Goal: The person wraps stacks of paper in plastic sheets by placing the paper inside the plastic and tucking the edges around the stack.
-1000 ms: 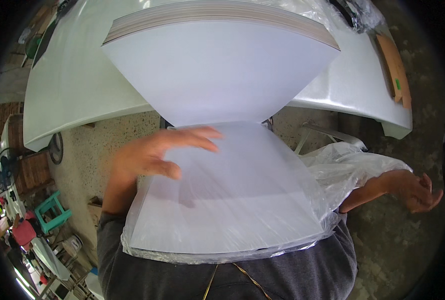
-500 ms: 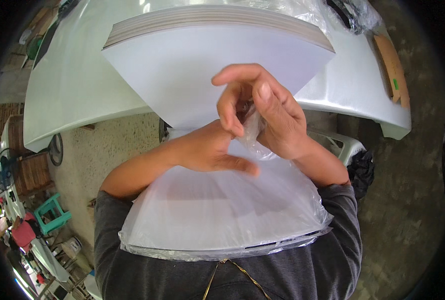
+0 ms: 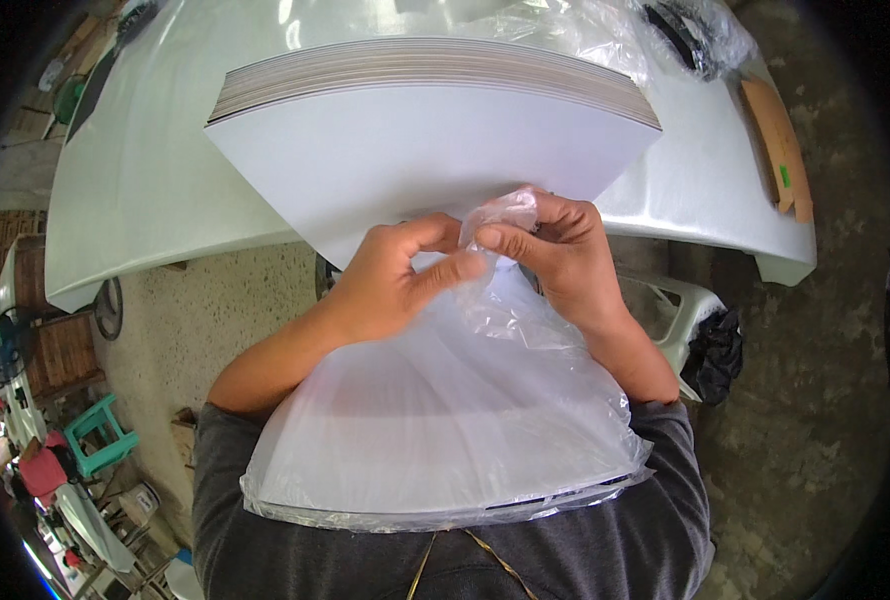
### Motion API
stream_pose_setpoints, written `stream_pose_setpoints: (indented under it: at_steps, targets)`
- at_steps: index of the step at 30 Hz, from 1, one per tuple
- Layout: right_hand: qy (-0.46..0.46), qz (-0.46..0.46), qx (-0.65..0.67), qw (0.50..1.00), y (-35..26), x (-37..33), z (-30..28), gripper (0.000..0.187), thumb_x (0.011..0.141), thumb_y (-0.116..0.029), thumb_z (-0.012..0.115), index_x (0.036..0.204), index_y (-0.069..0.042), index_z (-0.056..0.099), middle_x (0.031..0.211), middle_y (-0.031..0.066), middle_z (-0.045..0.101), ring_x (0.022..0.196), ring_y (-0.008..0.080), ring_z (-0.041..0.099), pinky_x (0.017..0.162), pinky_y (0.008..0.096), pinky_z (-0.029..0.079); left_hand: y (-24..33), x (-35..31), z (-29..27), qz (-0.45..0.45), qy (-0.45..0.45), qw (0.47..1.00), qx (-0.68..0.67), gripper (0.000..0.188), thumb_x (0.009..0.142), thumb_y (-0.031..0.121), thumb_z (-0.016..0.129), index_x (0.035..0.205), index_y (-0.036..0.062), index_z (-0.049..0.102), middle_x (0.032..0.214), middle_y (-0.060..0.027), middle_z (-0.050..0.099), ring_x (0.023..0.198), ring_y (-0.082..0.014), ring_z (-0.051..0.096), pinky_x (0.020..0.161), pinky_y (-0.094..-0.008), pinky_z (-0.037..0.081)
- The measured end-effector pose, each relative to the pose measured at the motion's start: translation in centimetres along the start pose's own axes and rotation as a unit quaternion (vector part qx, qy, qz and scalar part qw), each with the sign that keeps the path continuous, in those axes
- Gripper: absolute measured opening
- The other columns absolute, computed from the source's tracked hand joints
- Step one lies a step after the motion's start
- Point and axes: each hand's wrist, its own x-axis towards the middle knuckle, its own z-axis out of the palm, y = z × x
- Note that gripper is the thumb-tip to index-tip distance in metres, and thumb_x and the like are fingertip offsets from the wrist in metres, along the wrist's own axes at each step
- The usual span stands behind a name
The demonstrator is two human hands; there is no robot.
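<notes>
Close to my body is a clear plastic bag [image 3: 435, 440] with something flat and white inside, its bunched-up end rising between my hands. My right hand [image 3: 570, 255] pinches the gathered plastic between thumb and fingers. From the left, my left hand [image 3: 390, 275] closes thumb and forefinger on the same twist of plastic, just below the right fingertips. Beyond the hands stands a thick stack of white boards [image 3: 365, 150], layered edges showing along its far top side. My hands cover part of its lower end.
A broad white table [image 3: 145, 190] spreads behind the stack, with crumpled clear plastic [image 3: 715, 40] and a brown cardboard piece [image 3: 777, 150] at its right. A white plastic stool [image 3: 680, 300] holding a black bag [image 3: 715, 355] stands to the right. A green stool [image 3: 100, 435] is at left.
My right hand has moved down slightly and now pinches the bunched plastic. My left hand, whose thumb was apart, has turned upward and closed on the bag's end.
</notes>
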Motion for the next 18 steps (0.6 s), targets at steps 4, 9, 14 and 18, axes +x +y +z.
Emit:
stream_pose_setpoints:
  at_steps: [4,9,14,18]
  targets:
    - [0.051,0.031,-0.03,0.998,-1.3,-0.1,-0.1,0.012,0.076,-0.008,0.064,0.084,-0.001,0.063,0.076,0.0001,0.06,0.064,0.0037,0.048,0.057,0.0205,0.04,-0.2,0.2,-1.9,-0.088,-0.017,0.994,-0.06,0.023,0.075,0.021,0.066,0.082,0.0001,0.058,0.075,-0.003,0.059,0.07,-0.0091,0.052,0.068,-0.024,0.042]
    - [0.053,0.044,-0.008,0.998,-0.1,-0.1,-0.7,0.012,0.076,-0.01,0.065,0.084,-0.002,0.064,0.072,-0.0026,0.059,0.063,0.002,0.046,0.055,0.0176,0.037,0.6,0.5,-1.5,-0.073,0.042,0.984,-0.154,0.016,0.077,0.016,0.064,0.077,0.002,0.057,0.07,-0.0005,0.056,0.065,-0.0067,0.049,0.063,-0.0222,0.042]
    - [0.024,0.053,-0.041,0.997,0.1,0.0,-0.9,0.01,0.076,-0.011,0.064,0.074,-0.001,0.061,0.069,-0.0038,0.056,0.063,0.0011,0.044,0.054,0.0174,0.035,0.4,0.6,-2.8,-0.092,-0.053,0.994,-0.009,0.013,0.078,0.014,0.063,0.081,0.0022,0.058,0.07,-0.0002,0.056,0.062,-0.0042,0.045,0.057,-0.0195,0.038]
    - [0.062,0.029,-0.016,0.998,-0.1,0.2,-0.2,0.013,0.076,-0.011,0.065,0.068,-0.002,0.059,0.066,-0.0047,0.054,0.061,0.0014,0.043,0.053,0.0189,0.034,1.0,0.9,-1.5,-0.069,0.025,0.996,-0.051,0.015,0.078,0.015,0.063,0.08,0.0015,0.06,0.07,-0.0009,0.056,0.059,-0.005,0.044,0.054,-0.0205,0.036]
